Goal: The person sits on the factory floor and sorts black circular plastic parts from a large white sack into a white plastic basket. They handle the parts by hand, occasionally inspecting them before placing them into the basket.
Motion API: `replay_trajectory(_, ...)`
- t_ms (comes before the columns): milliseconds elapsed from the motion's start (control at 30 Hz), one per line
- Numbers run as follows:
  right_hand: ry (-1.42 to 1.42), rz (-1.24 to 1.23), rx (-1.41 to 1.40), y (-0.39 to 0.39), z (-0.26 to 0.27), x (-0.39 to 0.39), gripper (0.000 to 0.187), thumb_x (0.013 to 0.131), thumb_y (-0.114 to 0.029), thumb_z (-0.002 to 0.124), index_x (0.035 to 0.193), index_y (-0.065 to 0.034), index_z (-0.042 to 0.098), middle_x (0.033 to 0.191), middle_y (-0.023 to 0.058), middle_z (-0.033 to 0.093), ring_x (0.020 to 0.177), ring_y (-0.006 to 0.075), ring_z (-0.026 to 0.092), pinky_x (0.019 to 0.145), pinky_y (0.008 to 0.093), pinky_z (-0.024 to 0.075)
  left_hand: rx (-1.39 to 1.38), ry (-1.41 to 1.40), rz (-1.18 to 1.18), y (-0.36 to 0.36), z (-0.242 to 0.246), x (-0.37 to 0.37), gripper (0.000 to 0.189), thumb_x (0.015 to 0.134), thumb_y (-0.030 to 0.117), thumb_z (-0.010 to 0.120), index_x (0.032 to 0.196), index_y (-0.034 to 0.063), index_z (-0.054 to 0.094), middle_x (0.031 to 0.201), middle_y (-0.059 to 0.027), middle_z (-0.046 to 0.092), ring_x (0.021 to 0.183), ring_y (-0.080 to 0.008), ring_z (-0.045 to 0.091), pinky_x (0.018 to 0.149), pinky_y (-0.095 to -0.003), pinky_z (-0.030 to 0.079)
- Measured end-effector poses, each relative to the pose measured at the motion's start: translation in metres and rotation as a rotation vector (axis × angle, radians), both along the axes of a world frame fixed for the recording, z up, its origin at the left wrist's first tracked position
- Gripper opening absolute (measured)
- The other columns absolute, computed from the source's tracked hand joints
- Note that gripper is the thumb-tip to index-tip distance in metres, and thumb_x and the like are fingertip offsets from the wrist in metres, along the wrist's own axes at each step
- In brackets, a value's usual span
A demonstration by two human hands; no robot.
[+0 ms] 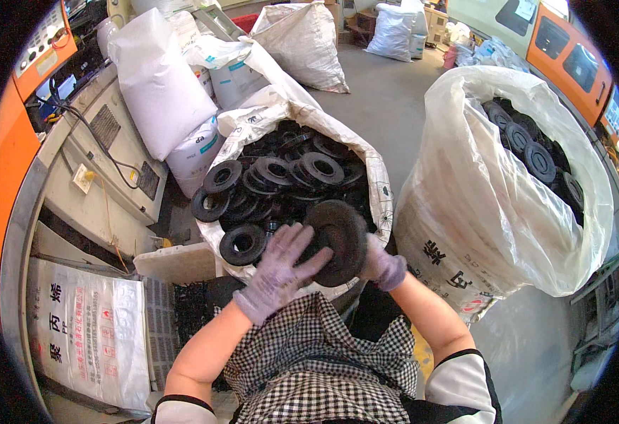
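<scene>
My right hand (381,262), in a pale purple glove, grips the right edge of a round black disc (338,244), which is tilted and slightly blurred. My left hand (287,267), gloved alike, has its fingers spread over the disc's left side; whether it grips or only touches cannot be told. Both hands are above the near rim of an open white woven sack (378,185). Black rings with centre holes, such as one at the near left (242,244), fill this sack in a loose heap.
At the right stands a large sack with a clear plastic liner (463,196), holding black discs (540,161). Full white bags (161,90) lean at the left beside a machine cabinet (108,138). A white board (177,262) juts out left of the ring sack.
</scene>
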State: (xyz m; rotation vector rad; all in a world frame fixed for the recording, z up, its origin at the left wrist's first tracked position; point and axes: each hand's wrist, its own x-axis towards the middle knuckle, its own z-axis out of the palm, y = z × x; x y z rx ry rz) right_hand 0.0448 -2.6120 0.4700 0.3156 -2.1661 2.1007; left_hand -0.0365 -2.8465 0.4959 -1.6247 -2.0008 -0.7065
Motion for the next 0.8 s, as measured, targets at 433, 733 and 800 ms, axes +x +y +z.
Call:
replay_trajectory(433,0.262,-0.669,0.576,0.013,0.027,-0.057,0.030,0.096,-0.017,0.056,0.124,-0.0061,0.061,0.129,0.0147,0.061,0.123,0.0306,0.057,0.106,0.0442,0.0452,-0.595,-0.303,0.580,-0.080,-0.146,-0.102,0.076,0.081,0.056,0.071,0.132,0.0005,0.058,0.147,-0.0231,0.040,0.143,-0.0430,0.027,0.120,-0.0559,0.018)
replay_trajectory(733,0.006,-0.197,0.996,-0.052,-0.108,-0.129,0.023,0.087,-0.008,0.063,0.109,-0.0063,0.065,0.137,0.0195,0.055,0.120,0.0358,0.058,0.100,0.0425,0.0496,0.056,-1.039,0.561,-0.061,-0.076,-0.061,0.069,0.089,0.044,0.072,0.135,-0.0037,0.051,0.140,-0.0238,0.051,0.135,-0.0368,0.045,0.113,-0.0434,0.037)
replay_trajectory(800,0.059,-0.217,0.583,-0.049,-0.086,-0.112,0.024,0.088,-0.007,0.067,0.110,-0.0032,0.061,0.146,0.0250,0.047,0.125,0.0413,0.055,0.101,0.0439,0.0495,0.109,-1.189,0.460,-0.053,-0.055,-0.043,0.062,0.093,0.040,0.070,0.134,-0.0024,0.052,0.130,-0.0212,0.058,0.124,-0.0327,0.054,0.107,-0.0410,0.042)
